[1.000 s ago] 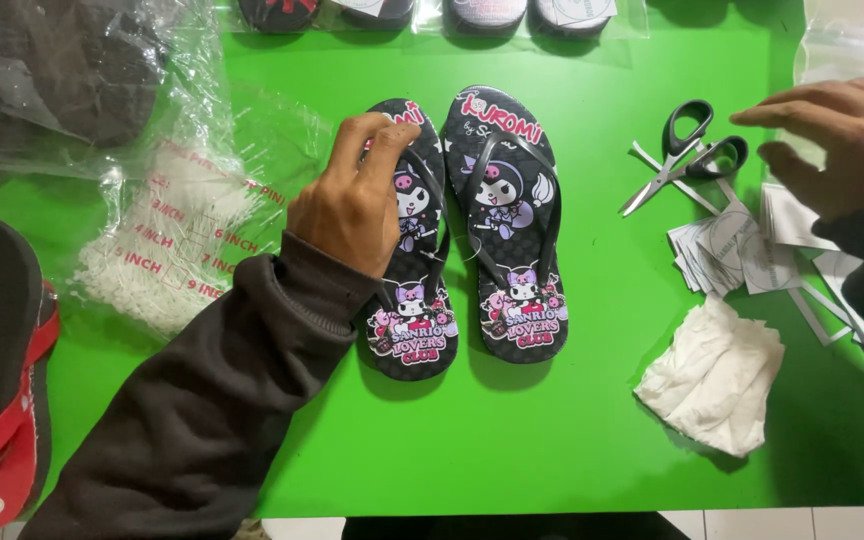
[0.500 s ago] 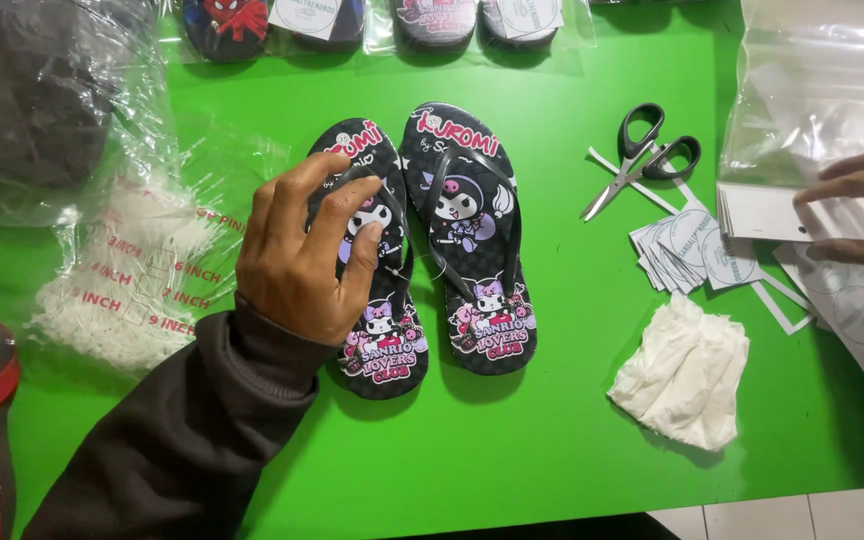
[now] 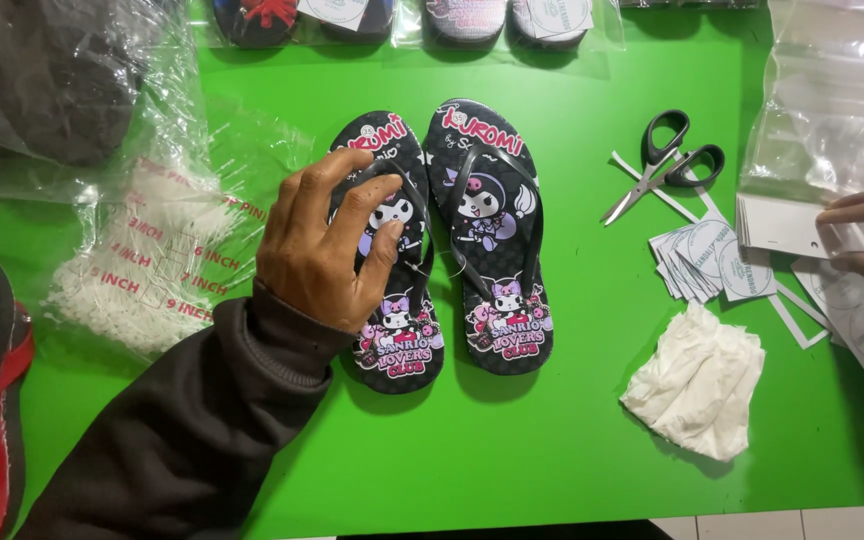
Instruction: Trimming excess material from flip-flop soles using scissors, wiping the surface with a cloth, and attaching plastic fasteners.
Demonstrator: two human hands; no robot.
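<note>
Black flip-flops (image 3: pixel 442 240) with pink-and-purple cartoon prints on bright green table (image 3: pixel 572 440); black-handled scissors (image 3: pixel 664 165); crumpled white cloth (image 3: pixel 697 385).

The setting is a packing or retail-preparation workstation for footwear, arranged on a bright green table (image 3: pixel 592 420) with a strip of white tiled floor (image 3: pixel 782 525) visible at its near edge. Indicators: a pair of black printed flip-flops (image 3: pixel 442 240) laid flat, further pairs sealed in clear bags (image 3: pixel 402 20) along the far edge, a bag of white plastic tag fasteners (image 3: pixel 142 260), and clear zip bags (image 3: pixel 832 100). Supporting items are black-handled scissors (image 3: pixel 667 160), cut round paper labels (image 3: pixel 712 262) with trimmings, and a crumpled white cloth (image 3: pixel 697 380).
</note>
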